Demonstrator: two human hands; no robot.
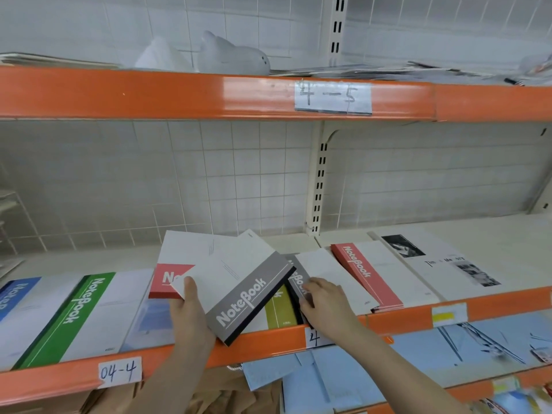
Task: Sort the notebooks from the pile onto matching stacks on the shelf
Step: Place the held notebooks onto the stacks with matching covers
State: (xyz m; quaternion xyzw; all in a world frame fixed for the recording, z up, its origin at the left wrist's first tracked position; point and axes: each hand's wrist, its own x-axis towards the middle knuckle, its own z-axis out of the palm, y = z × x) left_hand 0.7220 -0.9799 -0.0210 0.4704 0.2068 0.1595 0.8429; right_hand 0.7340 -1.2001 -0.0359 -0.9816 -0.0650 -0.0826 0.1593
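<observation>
The left hand [191, 306] fingers are gripping a white notebook [236, 289] with a grey band; at three o'clock, the right hand [324, 303] fingers are lying loosely on a grey stack [298, 279].

Grey-banded notebook [239, 291] lies tilted atop shelf pile [280, 306].

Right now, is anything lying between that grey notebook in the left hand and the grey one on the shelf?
Yes. The right hand rests on the shelved grey notebook, covering it where the held grey notebook in the left hand would land.
</observation>
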